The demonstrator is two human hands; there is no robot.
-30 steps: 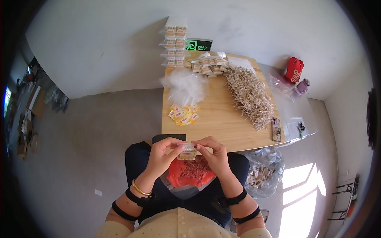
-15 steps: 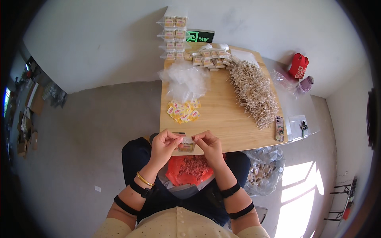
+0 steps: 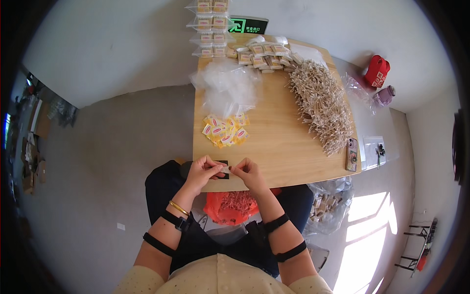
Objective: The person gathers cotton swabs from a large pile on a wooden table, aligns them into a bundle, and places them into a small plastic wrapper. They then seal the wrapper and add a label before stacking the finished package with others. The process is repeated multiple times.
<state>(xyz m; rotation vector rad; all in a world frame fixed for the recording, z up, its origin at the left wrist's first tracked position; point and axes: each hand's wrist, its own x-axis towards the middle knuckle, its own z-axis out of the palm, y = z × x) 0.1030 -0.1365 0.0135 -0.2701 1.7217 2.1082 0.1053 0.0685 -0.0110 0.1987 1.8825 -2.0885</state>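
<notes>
At the table's front edge, both of my hands pinch the top of a small clear plastic bag (image 3: 225, 169), now mostly hidden by my fingers. My left hand (image 3: 201, 172) is closed on its left side, and my right hand (image 3: 248, 172) pinches the right side with thumb and forefinger. Beside the fingers lies a flat black object (image 3: 223, 162), partly covered by my left hand. Farther up are yellow-and-white printed cards (image 3: 226, 131) in a loose heap. Behind them spreads a pile of empty clear bags (image 3: 227, 88).
A large heap of cotton swabs (image 3: 323, 105) covers the table's right side, near a phone (image 3: 351, 154). Filled swab packs (image 3: 264, 55) lie at the back, with more stacked (image 3: 205, 36) far left. Below the edge hang a red bag (image 3: 230, 208) and a clear sack (image 3: 325, 206).
The bag has tilted, so its printed card and swabs no longer show between my hands. The view has shifted slightly, and the black object shows more.
</notes>
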